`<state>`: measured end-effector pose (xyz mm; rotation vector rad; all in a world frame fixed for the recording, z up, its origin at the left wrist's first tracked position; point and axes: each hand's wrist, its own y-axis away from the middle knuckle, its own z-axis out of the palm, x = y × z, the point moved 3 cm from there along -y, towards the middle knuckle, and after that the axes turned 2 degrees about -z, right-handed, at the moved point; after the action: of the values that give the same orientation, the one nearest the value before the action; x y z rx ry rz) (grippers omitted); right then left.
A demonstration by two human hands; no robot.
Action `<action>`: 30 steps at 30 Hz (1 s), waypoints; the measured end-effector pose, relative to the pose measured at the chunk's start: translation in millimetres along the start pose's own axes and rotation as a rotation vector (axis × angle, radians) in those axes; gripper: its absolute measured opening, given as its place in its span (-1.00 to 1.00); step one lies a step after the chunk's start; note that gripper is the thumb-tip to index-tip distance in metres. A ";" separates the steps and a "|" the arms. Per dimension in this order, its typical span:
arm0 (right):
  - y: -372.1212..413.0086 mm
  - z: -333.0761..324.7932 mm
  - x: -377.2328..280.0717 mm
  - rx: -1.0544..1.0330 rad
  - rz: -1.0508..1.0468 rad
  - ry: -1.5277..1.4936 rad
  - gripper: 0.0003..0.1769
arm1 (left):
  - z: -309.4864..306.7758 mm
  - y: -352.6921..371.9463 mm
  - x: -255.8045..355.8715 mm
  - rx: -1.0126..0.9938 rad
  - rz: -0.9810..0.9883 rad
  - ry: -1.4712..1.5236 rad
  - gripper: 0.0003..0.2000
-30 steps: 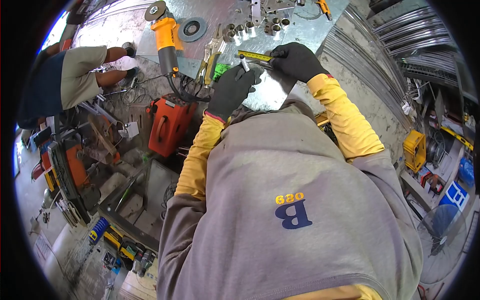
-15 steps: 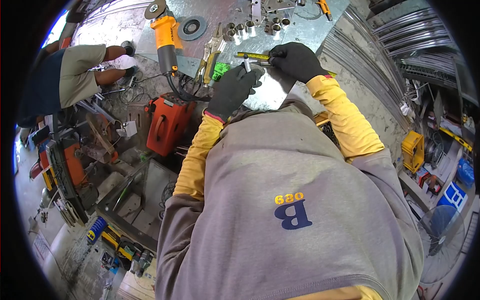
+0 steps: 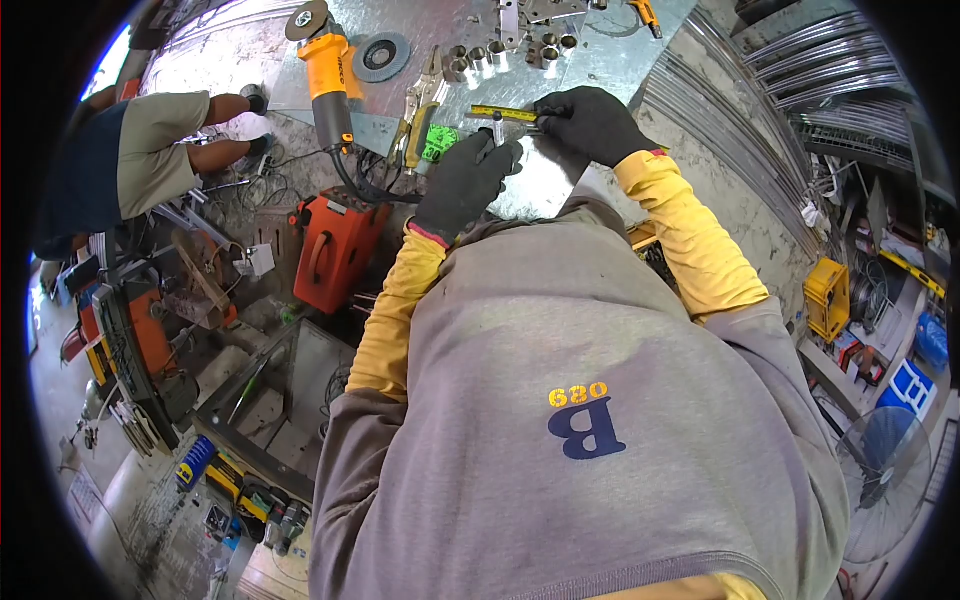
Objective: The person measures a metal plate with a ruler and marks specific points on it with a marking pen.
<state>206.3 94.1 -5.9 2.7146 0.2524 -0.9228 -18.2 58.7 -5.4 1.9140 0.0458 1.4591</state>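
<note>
My left hand (image 3: 465,183), in a black glove, is closed around a short silvery cylinder (image 3: 498,126), whose upright end shows beside the fingertips. What kind of piece it is, I cannot tell. Opposite it, my right hand (image 3: 590,124), gloved in black too, grips a tape measure; its yellow blade (image 3: 503,113) reaches left over the metal tabletop (image 3: 540,185), close above the cylinder. The tape's case is hidden by the glove. Locking pliers (image 3: 424,122) and a bright green label (image 3: 438,143) lie just left of my left hand.
An orange angle grinder (image 3: 326,70) and a flap disc (image 3: 381,58) rest at the table's left. Several short metal tubes (image 3: 497,56) stand at the back. A red case (image 3: 335,250) sits below the table edge. Another person (image 3: 140,160) is at far left; long metal rods (image 3: 730,150) lie right.
The tape blade has shifted slightly left, with my right hand moving a little the same way. My left fingers have drawn closer together around the cylinder.
</note>
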 end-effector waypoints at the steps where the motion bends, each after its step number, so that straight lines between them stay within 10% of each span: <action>1: -0.2 -0.8 -0.5 0.000 0.001 0.000 -0.66 | 0.2 1.7 2.2 -0.001 0.036 0.017 -0.64; 30: -3.8 -6.6 -2.6 -0.093 -0.020 0.018 -0.67 | 2.1 4.7 5.9 0.037 0.036 -0.025 -0.54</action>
<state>207.1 99.5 0.0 2.6405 0.3185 -0.8705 -16.0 56.7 1.9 1.9726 0.0274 1.4668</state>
